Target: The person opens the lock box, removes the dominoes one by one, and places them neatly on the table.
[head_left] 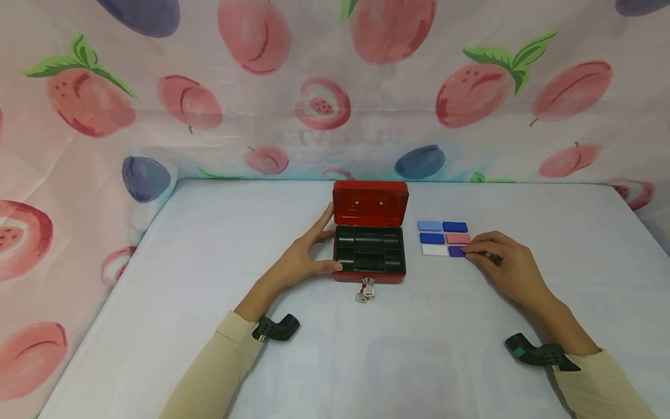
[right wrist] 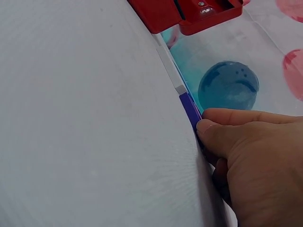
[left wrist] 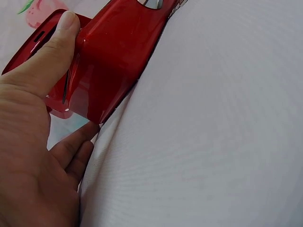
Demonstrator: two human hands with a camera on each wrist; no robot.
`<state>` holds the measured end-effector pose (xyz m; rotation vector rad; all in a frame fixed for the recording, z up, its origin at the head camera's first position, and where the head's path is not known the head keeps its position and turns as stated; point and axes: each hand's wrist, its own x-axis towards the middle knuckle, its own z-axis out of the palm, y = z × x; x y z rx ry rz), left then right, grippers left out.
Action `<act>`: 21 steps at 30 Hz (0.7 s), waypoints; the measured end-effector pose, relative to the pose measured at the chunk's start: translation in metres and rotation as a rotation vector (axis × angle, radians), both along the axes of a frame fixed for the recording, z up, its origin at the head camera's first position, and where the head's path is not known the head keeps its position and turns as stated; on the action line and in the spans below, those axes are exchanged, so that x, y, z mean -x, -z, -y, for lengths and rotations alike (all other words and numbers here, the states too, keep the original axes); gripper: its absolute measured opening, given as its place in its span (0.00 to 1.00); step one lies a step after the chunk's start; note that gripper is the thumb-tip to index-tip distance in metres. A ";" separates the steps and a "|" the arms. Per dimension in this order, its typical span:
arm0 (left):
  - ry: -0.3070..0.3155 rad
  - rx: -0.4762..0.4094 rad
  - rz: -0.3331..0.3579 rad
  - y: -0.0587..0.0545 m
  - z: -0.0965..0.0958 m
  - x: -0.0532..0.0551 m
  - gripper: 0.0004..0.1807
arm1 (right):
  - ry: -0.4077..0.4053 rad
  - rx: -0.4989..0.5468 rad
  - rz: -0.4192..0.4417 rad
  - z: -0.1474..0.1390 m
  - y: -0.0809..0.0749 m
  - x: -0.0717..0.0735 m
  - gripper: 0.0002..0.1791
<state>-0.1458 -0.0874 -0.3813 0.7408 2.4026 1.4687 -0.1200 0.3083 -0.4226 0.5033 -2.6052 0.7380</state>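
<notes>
A red metal cash box (head_left: 369,279) stands with its lid up. Inside it sits a black tray (head_left: 369,265) divided into compartments, and keys (head_left: 363,294) hang at its front lock. My left hand (head_left: 300,262) is at the box's left side, thumb on the near rim and index finger reaching to the lid (left wrist: 28,45); its fingers are fairly straight. To the right of the box, my right hand (head_left: 505,267) pinches the right end of a purple rectangular block (head_left: 456,251) between thumb and fingers. That block lies beside a white block (head_left: 434,250).
More flat blocks lie in two columns behind: light blue (head_left: 430,226), dark blue (head_left: 455,227), another blue (head_left: 431,238) and pink (head_left: 458,238). A white cloth (head_left: 335,361) covers the table. Fruit-printed fabric (head_left: 366,134) hangs along the back and left.
</notes>
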 end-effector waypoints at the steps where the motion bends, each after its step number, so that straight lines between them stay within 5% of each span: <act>1: 0.002 -0.002 -0.002 0.000 0.000 0.000 0.55 | -0.003 0.001 -0.002 0.000 0.000 0.000 0.12; 18: 0.004 -0.014 -0.021 0.004 0.000 0.002 0.54 | -0.007 0.018 0.028 0.001 -0.007 -0.002 0.13; 21: 0.002 -0.014 -0.033 0.015 0.002 0.008 0.55 | -0.016 0.033 0.019 0.003 -0.012 -0.003 0.12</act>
